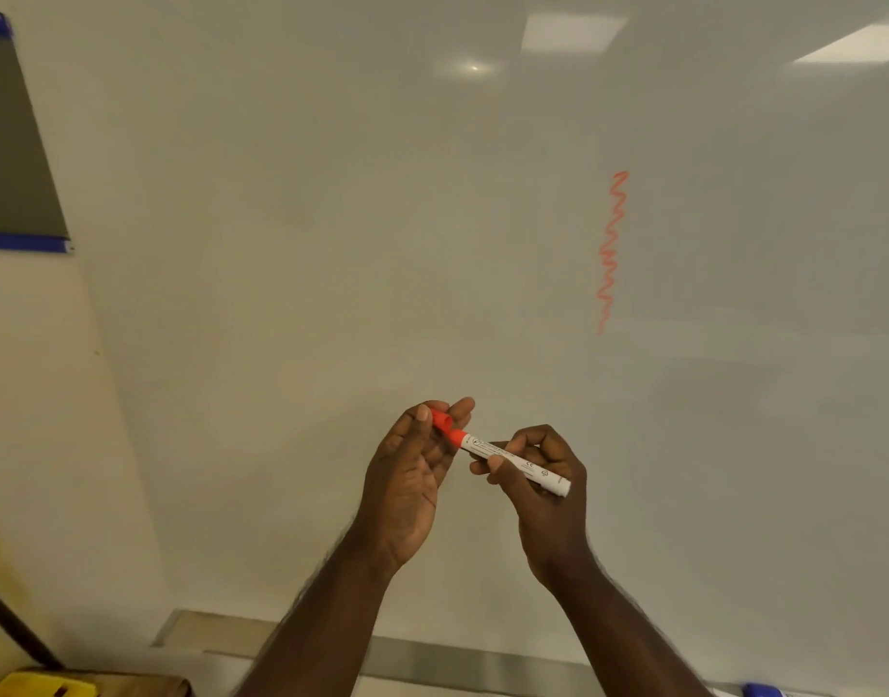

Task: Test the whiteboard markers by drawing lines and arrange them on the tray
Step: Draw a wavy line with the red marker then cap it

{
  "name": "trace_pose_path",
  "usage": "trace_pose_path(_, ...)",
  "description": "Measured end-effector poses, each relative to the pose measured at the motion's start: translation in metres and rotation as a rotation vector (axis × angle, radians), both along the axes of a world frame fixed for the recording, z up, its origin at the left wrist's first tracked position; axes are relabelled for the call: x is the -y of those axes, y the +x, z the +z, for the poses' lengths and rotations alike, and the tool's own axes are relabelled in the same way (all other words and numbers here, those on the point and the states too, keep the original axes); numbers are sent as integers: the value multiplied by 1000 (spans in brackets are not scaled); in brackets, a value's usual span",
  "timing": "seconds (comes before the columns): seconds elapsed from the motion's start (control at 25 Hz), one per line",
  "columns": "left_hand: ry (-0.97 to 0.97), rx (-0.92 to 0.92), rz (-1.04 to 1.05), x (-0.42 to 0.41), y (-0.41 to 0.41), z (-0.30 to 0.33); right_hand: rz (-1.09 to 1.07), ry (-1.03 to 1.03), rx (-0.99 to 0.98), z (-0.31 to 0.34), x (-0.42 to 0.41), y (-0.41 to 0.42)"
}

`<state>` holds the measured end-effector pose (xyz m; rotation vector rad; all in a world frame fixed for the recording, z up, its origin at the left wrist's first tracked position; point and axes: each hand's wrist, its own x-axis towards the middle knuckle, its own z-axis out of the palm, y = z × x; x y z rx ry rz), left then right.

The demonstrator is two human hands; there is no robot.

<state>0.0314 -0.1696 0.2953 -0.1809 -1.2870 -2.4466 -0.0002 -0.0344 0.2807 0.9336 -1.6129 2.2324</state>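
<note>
My right hand (543, 475) grips the white barrel of a red whiteboard marker (512, 462) in front of the whiteboard (331, 218). My left hand (412, 470) pinches the marker's red cap (441, 420) between thumb and fingers, right at the marker's red tip end. Cap and marker touch or nearly touch; I cannot tell whether the cap is seated. A red zigzag line (610, 249) runs down the board to the upper right of my hands.
The metal marker tray (457, 664) runs along the board's lower edge, with a blue object (764, 690) at its right end. A dark panel with blue edges (10, 143) hangs at the upper left. A yellow object (40, 685) sits at the lower left.
</note>
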Motion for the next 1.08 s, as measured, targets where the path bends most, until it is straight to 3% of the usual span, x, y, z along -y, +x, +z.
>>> trace_pose_path(0.36,61,9,62,21,8,-10,-14,-1,-26,-6,13,5)
trace_pose_path(0.6,-56,-20,58,30,8,-18,-97,113,-24,-9,24,4)
trace_pose_path(0.84,-68,-20,153,43,7,-33,-237,279,-33,-26,34,-1)
trace_pose_path(1.08,-82,8,197,51,8,-51,-236,363,-42,-45,48,-1)
